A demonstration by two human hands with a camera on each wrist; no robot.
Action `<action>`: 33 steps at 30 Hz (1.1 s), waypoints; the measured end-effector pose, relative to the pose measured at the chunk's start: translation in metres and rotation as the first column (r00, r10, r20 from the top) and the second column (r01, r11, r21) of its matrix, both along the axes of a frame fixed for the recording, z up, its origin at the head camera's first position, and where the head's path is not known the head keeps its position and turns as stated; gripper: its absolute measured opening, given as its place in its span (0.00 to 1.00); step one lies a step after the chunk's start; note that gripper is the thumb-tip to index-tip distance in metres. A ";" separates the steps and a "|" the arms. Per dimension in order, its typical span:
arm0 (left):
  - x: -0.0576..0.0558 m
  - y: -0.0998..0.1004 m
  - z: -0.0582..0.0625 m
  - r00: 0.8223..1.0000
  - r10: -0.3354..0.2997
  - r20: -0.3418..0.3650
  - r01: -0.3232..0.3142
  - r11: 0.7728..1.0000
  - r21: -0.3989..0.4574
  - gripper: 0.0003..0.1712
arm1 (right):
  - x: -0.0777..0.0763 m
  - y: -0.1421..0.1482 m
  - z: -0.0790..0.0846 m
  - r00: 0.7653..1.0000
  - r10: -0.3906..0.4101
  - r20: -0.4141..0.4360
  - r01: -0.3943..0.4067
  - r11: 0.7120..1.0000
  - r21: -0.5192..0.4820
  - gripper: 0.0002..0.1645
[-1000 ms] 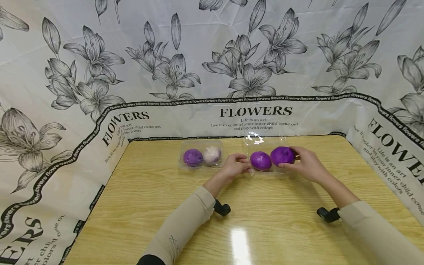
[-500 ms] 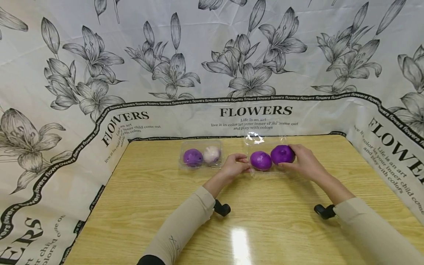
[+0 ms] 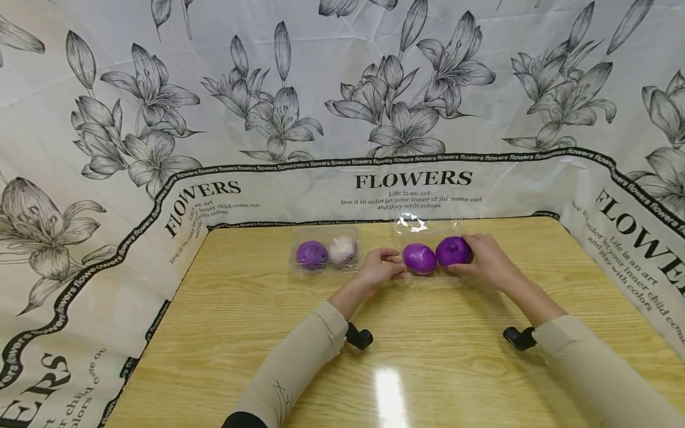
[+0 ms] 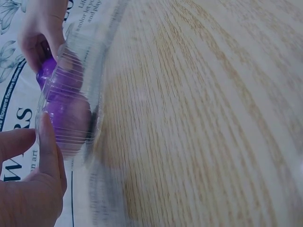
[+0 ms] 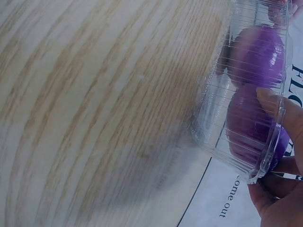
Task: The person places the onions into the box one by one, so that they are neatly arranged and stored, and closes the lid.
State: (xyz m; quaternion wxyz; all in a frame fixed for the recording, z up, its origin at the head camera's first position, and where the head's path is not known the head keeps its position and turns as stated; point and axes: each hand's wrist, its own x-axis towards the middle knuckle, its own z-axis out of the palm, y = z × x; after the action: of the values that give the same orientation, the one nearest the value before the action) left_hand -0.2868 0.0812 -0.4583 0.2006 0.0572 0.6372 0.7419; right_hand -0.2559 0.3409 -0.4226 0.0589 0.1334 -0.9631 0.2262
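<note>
A clear plastic clamshell box (image 3: 436, 275) stands with its lid raised at the back of the table. Two glossy, round purple things lie in it side by side, the left one (image 3: 420, 259) and the right one (image 3: 454, 251). My right hand (image 3: 489, 261) grips the right one, thumb in front and fingers behind; the right wrist view shows that thumb inside the box wall. At the box's left end, my left hand (image 3: 379, 266) pinches the rim between thumb and finger, as seen in the left wrist view at the box's rim (image 4: 41, 106).
To the left stands a second clear box (image 3: 324, 232), holding a purple round thing (image 3: 311, 255) and a white-and-purple one (image 3: 342, 249). A flower-printed cloth (image 3: 299, 190) hangs behind the wooden table (image 3: 428, 356).
My right hand has moved slightly left and down with the right purple thing, pressing it closer into the box. The left purple thing has shifted slightly left. My left hand stays in place.
</note>
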 end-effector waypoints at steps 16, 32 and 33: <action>0.000 -0.001 0.000 1.000 -0.010 -0.003 0.010 1.000 0.001 0.28 | -0.001 -0.005 0.001 0.998 -0.037 0.048 0.032 0.996 0.086 0.51; -0.002 0.002 -0.004 1.000 0.001 -0.003 -0.001 1.000 0.020 0.26 | -0.004 -0.008 0.003 1.000 -0.002 0.010 0.000 0.987 0.163 0.41; -0.003 0.002 -0.004 1.000 0.000 -0.005 0.000 1.000 0.019 0.26 | -0.004 -0.008 0.003 1.000 0.001 0.008 -0.002 0.985 0.170 0.41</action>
State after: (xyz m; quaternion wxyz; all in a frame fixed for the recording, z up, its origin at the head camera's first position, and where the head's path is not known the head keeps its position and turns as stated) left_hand -0.2893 0.0828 -0.4625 0.1988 0.0608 0.6307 0.7477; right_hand -0.2600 0.3330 -0.4199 0.0435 0.1380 -0.9790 0.1436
